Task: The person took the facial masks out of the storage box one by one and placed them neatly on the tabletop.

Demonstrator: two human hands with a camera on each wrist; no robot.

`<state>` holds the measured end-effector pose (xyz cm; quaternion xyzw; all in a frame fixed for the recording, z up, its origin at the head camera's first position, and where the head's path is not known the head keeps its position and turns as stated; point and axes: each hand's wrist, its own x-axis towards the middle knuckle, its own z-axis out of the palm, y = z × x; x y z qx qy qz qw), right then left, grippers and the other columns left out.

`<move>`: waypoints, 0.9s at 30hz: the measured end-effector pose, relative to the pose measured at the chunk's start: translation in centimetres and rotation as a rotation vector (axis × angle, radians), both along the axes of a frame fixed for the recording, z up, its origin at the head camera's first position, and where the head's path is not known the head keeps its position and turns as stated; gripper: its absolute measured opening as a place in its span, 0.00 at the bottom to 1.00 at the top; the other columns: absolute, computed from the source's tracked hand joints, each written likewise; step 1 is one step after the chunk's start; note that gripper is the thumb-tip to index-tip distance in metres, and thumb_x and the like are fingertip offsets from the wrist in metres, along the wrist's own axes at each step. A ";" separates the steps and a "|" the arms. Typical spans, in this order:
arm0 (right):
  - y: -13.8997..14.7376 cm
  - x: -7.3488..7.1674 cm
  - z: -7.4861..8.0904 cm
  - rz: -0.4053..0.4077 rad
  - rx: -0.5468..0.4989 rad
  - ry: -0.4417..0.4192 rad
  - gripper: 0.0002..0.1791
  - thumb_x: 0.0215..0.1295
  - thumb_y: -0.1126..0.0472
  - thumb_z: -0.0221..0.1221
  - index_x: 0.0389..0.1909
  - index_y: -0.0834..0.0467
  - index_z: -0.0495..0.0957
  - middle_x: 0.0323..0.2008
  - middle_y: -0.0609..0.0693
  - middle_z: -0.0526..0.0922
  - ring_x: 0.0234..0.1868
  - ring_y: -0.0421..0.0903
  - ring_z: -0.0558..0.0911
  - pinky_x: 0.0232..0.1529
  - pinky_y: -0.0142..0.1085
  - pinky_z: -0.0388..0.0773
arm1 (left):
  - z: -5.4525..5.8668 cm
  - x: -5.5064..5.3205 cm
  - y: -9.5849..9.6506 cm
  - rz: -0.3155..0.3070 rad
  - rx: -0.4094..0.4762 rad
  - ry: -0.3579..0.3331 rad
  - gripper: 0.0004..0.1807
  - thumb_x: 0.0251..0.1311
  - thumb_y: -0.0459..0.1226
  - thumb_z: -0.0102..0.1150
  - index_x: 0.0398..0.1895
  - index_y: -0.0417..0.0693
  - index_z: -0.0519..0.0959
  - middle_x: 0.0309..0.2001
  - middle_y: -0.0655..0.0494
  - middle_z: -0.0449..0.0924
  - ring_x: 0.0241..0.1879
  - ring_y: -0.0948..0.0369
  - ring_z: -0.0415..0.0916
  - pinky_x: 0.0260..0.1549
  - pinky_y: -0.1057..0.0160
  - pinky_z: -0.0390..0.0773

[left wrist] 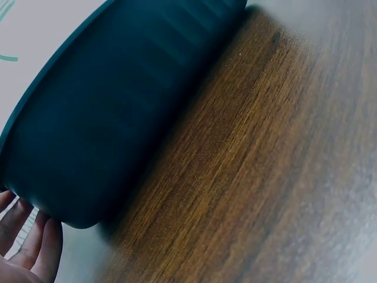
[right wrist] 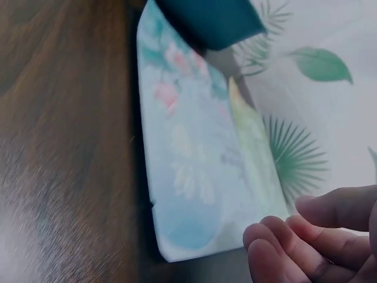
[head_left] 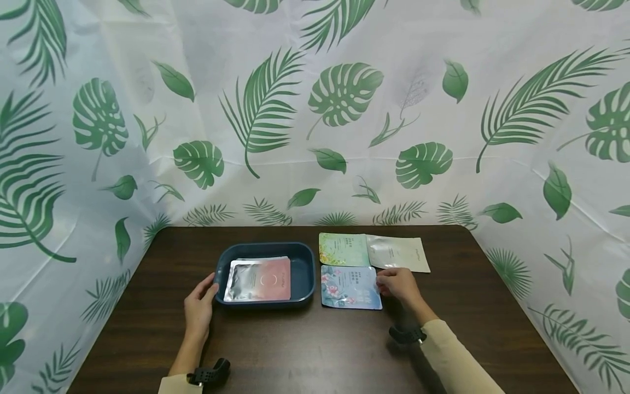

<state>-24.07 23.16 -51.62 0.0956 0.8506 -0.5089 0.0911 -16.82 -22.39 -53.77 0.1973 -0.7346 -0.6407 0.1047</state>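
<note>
On the table's left half stands a dark blue tray (head_left: 266, 304), with pink-and-silver face mask sachets (head_left: 270, 279) stacked in it. My left hand (head_left: 199, 303) holds the tray's left side; its fingers (left wrist: 50, 247) show against the outer wall in the left wrist view. My right hand (head_left: 400, 284) pinches the right edge of a blue flowered face mask sachet (head_left: 349, 287), which lies right of the tray. Behind that sachet lie a green-yellow one (head_left: 343, 249) and a cream-silver one (head_left: 397, 253), side by side.
The dark wooden table (head_left: 275, 355) has its back edge close behind the tray and sachets. A white sheet with green leaves (head_left: 364, 191) hangs behind and around the table. A black band (head_left: 407, 334) is on the right wrist, another (head_left: 209, 375) on the left.
</note>
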 end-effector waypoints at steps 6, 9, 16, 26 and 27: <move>-0.8 -0.4 1.1 0.026 0.001 0.022 0.13 0.64 0.66 0.59 0.43 0.73 0.81 0.32 0.59 0.86 0.29 0.46 0.82 0.32 0.36 0.82 | 0.1 0.0 0.0 0.004 -0.005 -0.005 0.22 0.72 0.40 0.50 0.66 0.43 0.71 0.64 0.45 0.72 0.44 0.74 0.68 0.39 0.85 0.69; -1.4 -0.8 1.9 0.036 -0.028 0.022 0.14 0.64 0.65 0.60 0.44 0.73 0.80 0.33 0.58 0.86 0.32 0.47 0.84 0.34 0.36 0.82 | 0.1 0.1 0.0 0.003 -0.013 -0.008 0.23 0.72 0.41 0.50 0.66 0.44 0.71 0.64 0.45 0.72 0.44 0.74 0.67 0.39 0.84 0.69; -3.6 -1.5 3.9 0.101 -0.111 0.040 0.17 0.66 0.65 0.59 0.49 0.75 0.77 0.37 0.60 0.86 0.35 0.47 0.85 0.38 0.36 0.83 | 0.0 0.1 0.1 0.009 -0.026 -0.006 0.23 0.72 0.42 0.50 0.67 0.45 0.71 0.63 0.46 0.73 0.44 0.72 0.67 0.38 0.82 0.69; -7.6 -2.3 6.5 0.202 -0.192 0.052 0.18 0.67 0.62 0.59 0.51 0.72 0.78 0.44 0.65 0.84 0.36 0.44 0.86 0.48 0.46 0.82 | -0.1 0.0 0.0 0.024 -0.029 -0.001 0.23 0.71 0.42 0.52 0.66 0.45 0.71 0.62 0.45 0.73 0.43 0.72 0.68 0.38 0.82 0.69; -8.0 -2.4 6.6 0.207 -0.203 0.053 0.18 0.67 0.62 0.59 0.51 0.72 0.78 0.45 0.65 0.84 0.36 0.44 0.86 0.49 0.47 0.82 | -0.1 0.0 0.0 0.023 -0.026 -0.002 0.23 0.71 0.42 0.52 0.66 0.45 0.72 0.62 0.45 0.73 0.44 0.72 0.68 0.38 0.82 0.69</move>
